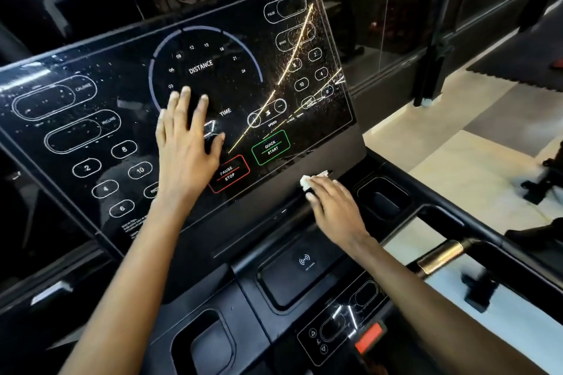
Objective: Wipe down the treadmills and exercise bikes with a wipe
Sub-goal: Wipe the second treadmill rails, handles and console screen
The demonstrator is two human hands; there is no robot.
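A treadmill's glossy console point(128, 49) is filling the centre of the frame, tilting up toward the upper right. A person's left hand point(182, 146) is lying flat on it at mid-frame, fingers spread, holding nothing. Lower right of centre, the right hand point(333, 208) is bunching a white wipe point(307, 182) under bent fingers at the panel's bottom edge. Fine specks point(300, 49) are dotting the glass at upper right; long, overlapping strokes under steady pressure would likely be clearing them best.
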